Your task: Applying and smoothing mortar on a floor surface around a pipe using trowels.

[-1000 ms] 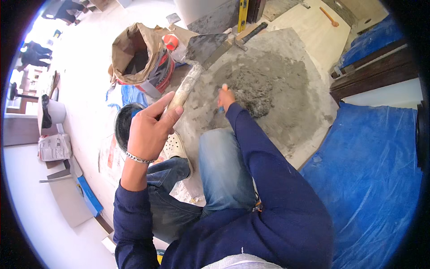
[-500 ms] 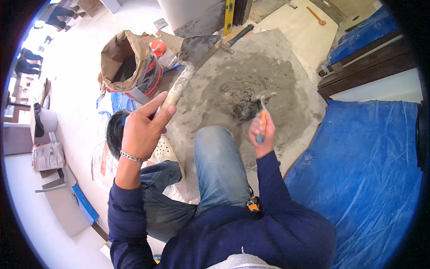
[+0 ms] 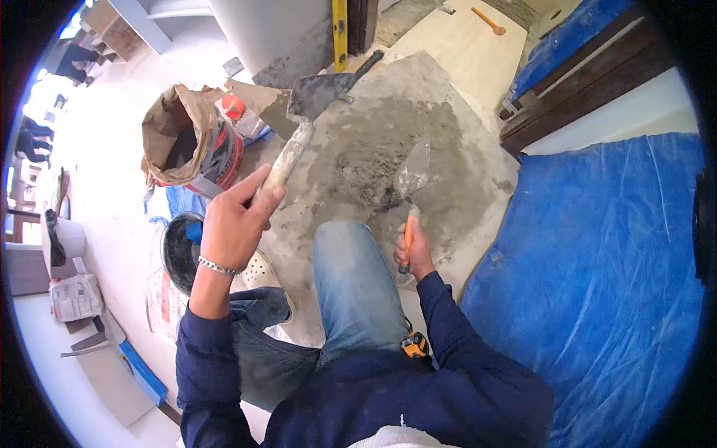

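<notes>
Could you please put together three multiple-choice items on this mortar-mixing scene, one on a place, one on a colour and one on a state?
1. Where does the blue tarp lie?
A. on the person's right
B. on the person's left
C. under the paper sack

2. What colour is the handle of the pointed trowel?
A. green
B. orange
C. white

3. How does the paper sack stand?
A. sealed shut
B. lying flat and folded
C. open at the top

Answers:
1 A: the tarp covers the floor to the right of the grey mortar patch.
2 B: the right hand grips an orange handle.
3 C: its dark inside shows. The left hand holds the large trowel nearby.
</notes>
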{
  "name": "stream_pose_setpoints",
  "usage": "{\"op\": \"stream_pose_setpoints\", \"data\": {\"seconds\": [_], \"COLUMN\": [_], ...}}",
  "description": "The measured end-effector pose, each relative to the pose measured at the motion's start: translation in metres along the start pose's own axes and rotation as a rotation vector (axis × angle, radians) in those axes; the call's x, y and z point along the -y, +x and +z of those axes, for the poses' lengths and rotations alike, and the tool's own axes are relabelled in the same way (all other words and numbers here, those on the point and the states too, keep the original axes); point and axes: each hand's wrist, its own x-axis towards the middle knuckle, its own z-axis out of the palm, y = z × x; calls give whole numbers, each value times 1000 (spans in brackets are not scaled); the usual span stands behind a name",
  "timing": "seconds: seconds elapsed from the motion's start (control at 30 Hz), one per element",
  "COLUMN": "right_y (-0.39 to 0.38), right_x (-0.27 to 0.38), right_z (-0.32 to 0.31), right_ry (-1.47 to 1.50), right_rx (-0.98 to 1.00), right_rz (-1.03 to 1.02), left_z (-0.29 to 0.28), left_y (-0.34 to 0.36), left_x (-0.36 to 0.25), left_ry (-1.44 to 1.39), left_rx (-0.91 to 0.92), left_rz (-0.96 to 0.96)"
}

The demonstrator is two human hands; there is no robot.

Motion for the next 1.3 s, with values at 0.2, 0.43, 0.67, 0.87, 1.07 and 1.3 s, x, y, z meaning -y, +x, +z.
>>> {"op": "stream_pose_setpoints", "data": {"seconds": [0.2,0.43,0.67,0.87,1.07,1.3], "right_y": [55,51,156,197,100,62], "right_x": [6,88,163,153,107,21], "right_z": [-66,-118,-135,-52,-14,-37], "right_ry": [-599,-1441,-1821,-2004,-1989,-1740], "right_rx": [-128,-483,-672,-348,-64,-183], "right_rz": [56,-306,-65,-71,-446,-180], "left_z": [10,-12,-22,-20,-26,1], "left_y": [7,-13,-34,-33,-35,-11], "left_x": [-1,0,16,24,14,4], "left_ry": [2,9,11,-24,60,-104], "left_rx": [31,-18,-118,-123,-138,-61], "left_rz": [13,-24,-31,-35,-4,55]}}
